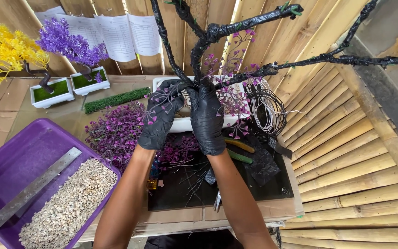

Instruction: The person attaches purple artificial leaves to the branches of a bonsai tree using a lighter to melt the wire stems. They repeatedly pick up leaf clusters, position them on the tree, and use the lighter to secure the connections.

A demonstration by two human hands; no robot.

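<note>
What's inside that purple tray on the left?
The purple tray holds a heap of small beige gravel, and a long metal ruler lies slantwise across it. Whatever lies under the gravel is covered.

Two finished mini trees point(44, 55), one purple tray point(5, 161), one ruler point(28, 193)
</note>
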